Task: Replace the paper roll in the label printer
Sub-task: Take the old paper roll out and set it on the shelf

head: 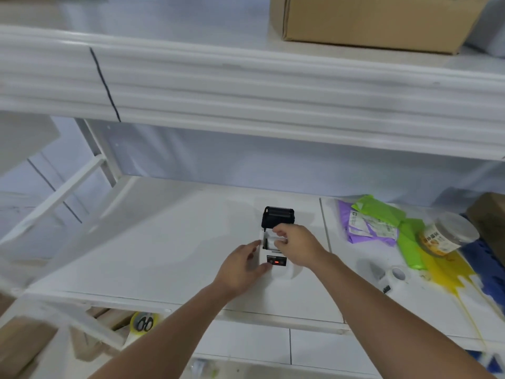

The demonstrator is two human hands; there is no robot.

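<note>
A small white label printer [276, 259] stands on the middle shelf, its black lid [278, 217] flipped up and back, a red light on its front panel. A white paper roll [272, 240] lies in the open bay. My right hand [296, 246] reaches over the bay, fingers pinched on the roll. My left hand [241, 265] rests against the printer's left side, thumb at its front corner and fingers along its side.
The white shelf [164, 242] carries green and purple mailer bags [382, 222], a plastic jar [448, 235] and a tape roll [397, 273] to the right. A cardboard box [377, 20] sits on the upper shelf. Scissors in a tape roll [143, 322] lie below.
</note>
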